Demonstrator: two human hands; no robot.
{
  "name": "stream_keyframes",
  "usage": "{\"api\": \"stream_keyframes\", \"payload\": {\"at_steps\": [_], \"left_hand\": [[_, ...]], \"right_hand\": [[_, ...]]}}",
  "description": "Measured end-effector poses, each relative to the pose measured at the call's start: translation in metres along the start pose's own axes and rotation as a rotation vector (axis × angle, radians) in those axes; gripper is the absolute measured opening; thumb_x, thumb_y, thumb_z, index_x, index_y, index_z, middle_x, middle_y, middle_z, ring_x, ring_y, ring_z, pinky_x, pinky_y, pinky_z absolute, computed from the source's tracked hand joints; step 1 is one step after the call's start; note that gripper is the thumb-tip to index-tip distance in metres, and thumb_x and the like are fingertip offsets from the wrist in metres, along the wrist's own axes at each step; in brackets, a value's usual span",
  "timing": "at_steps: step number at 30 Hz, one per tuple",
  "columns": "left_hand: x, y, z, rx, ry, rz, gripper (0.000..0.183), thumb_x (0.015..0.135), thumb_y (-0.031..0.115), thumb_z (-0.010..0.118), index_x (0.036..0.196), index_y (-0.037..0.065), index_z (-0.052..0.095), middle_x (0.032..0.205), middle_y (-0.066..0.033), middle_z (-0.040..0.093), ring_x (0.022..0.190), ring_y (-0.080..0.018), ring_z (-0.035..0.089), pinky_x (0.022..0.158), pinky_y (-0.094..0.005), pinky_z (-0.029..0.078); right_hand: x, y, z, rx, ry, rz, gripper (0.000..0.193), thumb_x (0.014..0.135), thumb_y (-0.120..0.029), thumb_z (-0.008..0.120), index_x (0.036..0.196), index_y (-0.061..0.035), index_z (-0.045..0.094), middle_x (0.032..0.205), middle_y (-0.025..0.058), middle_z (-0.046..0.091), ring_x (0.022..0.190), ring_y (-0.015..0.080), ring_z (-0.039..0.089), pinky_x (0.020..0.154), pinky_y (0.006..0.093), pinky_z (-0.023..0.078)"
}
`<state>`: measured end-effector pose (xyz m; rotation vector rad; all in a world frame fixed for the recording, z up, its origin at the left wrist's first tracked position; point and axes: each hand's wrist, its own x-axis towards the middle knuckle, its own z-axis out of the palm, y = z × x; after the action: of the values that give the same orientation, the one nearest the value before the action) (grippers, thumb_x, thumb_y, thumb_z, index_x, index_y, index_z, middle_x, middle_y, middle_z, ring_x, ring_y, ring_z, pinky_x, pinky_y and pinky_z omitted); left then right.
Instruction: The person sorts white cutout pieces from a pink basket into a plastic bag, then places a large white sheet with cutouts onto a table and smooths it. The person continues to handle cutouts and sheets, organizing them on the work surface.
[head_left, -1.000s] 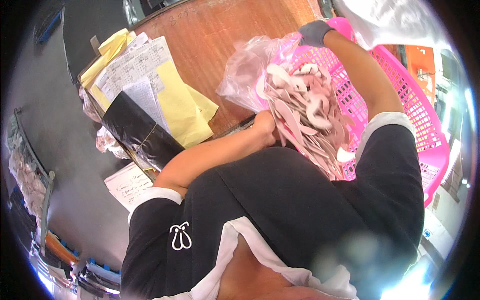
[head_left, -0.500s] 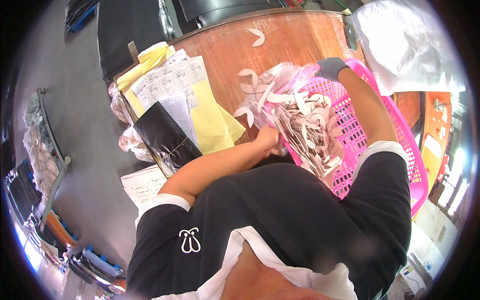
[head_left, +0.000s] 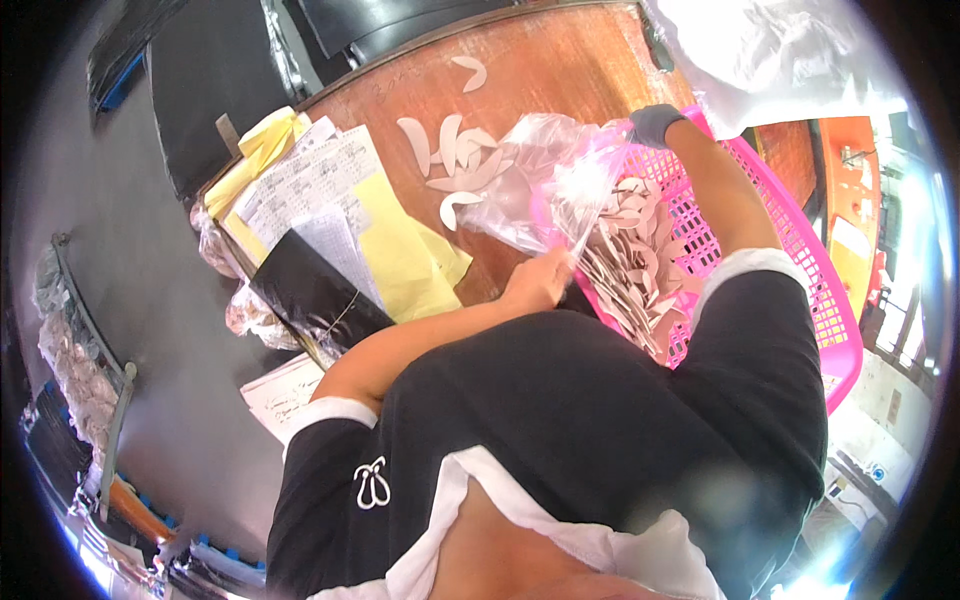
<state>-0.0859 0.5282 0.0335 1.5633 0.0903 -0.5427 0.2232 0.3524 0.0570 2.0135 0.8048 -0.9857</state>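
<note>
My left hand is closed on the near edge of a clear plastic bag, beside the left rim of a pink openwork basket. At the far edge of the basket, my right hand, in a grey glove, is closed where the bag's stretched film meets it; its fingertips are hidden. The film spans the basket's far left corner. A heap of pale crescent-shaped pieces fills the basket's left side. More loose crescents lie on the wooden table by the bag, some perhaps under its film.
Left of the bag lie papers, yellow sheets and a black folded packet with a band round it. A large clear plastic sack stands at the far right. Grey floor stretches along the left.
The bag's film has been drawn further over the basket's left corner, and my left hand has risen slightly with its edge. More crescents show on the table. The whole view has shifted.
</note>
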Motion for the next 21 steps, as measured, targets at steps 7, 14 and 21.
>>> {"api": "stream_keyframes", "payload": {"at_steps": [7, 14, 21], "left_hand": [[0.011, -0.011, 0.007, -0.332, -0.157, 0.075, 0.027, 0.091, 0.026, 0.039, 0.094, 0.001, 0.05, 0.085, -0.0152, 0.053, 0.082, -0.0222, 0.053, 0.073, -0.0345, 0.039], [0.011, -0.018, 0.013, -0.402, -0.226, 0.086, 0.027, 0.09, 0.024, 0.042, 0.097, -0.001, 0.048, 0.083, -0.01, 0.049, 0.081, -0.015, 0.044, 0.075, -0.0296, 0.037], [0.013, -0.011, 0.015, -0.487, -0.254, 0.112, 0.025, 0.089, 0.024, 0.043, 0.093, 0.0, 0.047, 0.076, -0.0114, 0.048, 0.071, -0.0175, 0.046, 0.065, -0.0297, 0.038]], "right_hand": [[-0.02, 0.014, 0.021, -0.105, 0.015, 0.071, 0.037, 0.076, -0.041, 0.053, 0.09, -0.0079, 0.062, 0.094, 0.0162, 0.062, 0.087, 0.0316, 0.06, 0.076, 0.0416, 0.047], [-0.022, 0.011, 0.022, 0.027, -0.012, 0.085, 0.045, 0.076, -0.046, 0.05, 0.095, -0.0059, 0.061, 0.094, 0.0177, 0.062, 0.088, 0.0312, 0.06, 0.077, 0.0409, 0.046], [-0.041, 0.014, 0.029, -0.038, -0.255, 0.134, 0.051, 0.077, -0.049, 0.046, 0.102, -0.0075, 0.062, 0.104, 0.0161, 0.06, 0.098, 0.0289, 0.058, 0.085, 0.0411, 0.043]]}}
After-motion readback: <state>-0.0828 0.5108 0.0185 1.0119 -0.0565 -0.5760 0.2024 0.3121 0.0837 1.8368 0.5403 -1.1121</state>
